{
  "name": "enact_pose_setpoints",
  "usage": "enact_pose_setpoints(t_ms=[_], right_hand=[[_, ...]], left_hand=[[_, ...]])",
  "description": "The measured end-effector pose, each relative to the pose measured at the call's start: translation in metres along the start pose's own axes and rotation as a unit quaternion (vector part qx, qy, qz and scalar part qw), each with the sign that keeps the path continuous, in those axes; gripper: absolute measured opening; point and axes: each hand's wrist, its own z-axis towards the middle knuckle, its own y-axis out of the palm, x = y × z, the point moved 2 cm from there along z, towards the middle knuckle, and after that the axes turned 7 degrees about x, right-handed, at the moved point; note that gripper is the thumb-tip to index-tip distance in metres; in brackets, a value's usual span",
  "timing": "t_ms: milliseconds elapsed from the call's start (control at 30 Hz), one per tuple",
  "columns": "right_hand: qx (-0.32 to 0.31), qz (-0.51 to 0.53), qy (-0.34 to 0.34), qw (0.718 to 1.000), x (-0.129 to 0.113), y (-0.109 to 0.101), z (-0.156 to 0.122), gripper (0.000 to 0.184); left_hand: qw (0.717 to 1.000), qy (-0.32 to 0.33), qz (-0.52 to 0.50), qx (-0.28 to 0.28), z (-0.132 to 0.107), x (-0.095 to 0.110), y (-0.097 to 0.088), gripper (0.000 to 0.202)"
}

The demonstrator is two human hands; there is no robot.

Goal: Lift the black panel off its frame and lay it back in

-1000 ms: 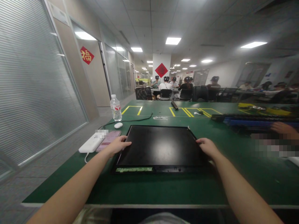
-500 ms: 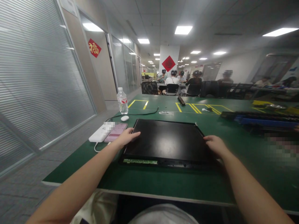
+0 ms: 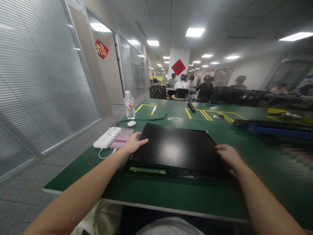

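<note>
A dark, glossy display panel (image 3: 173,148) lies over a shallow black frame (image 3: 210,176) on the green table. Its left side is tilted up a little from the frame. A narrow green circuit board (image 3: 147,170) shows along the near left edge. My left hand (image 3: 134,143) is closed on the panel's left edge, thumb on top and fingers underneath, out of sight. At the right side, my right hand (image 3: 229,156) is closed with thumb and fingers against the frame's rim. Whether it also touches the panel cannot be made out.
Left of the panel are a white power bank (image 3: 105,138), a phone (image 3: 122,137), a white oval case (image 3: 131,123) and a water bottle (image 3: 129,106). Dark and blue parts (image 3: 271,128) lie at the right on the green table (image 3: 171,192). Several people sit far behind.
The panel's left side has risen slightly off the frame with my left hand on it, widening the gap at the near edge. My right hand stays at the right rim.
</note>
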Motion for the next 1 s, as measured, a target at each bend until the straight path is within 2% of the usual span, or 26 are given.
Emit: enact_pose_setpoints(t_ms=[167, 300, 533, 667, 867, 1000], right_hand=[[0.022, 0.035, 0.003, 0.999, 0.006, 0.001, 0.003, 0.021], [0.039, 0.105, 0.009, 0.994, 0.009, 0.003, 0.004, 0.024], [0.011, 0.141, 0.054, 0.988, 0.003, -0.001, 0.0, 0.024], [0.011, 0.165, 0.074, 0.983, 0.002, -0.002, -0.001, 0.022], [0.004, 0.285, 0.1, 0.953, 0.005, -0.001, 0.001, 0.02], [0.016, 0.408, 0.09, 0.908, -0.006, -0.013, -0.004, 0.028]], left_hand=[[0.998, 0.011, -0.054, -0.008, 0.002, -0.001, 0.002, 0.058], [0.995, 0.009, -0.097, -0.02, 0.004, -0.004, 0.004, 0.057], [0.974, -0.052, -0.212, -0.063, 0.003, -0.004, 0.006, 0.068], [0.964, -0.037, -0.255, -0.064, 0.002, -0.001, 0.006, 0.069], [0.952, -0.037, -0.3, -0.047, 0.01, -0.006, 0.01, 0.067], [0.946, -0.03, -0.324, -0.013, 0.018, -0.009, 0.008, 0.067]])
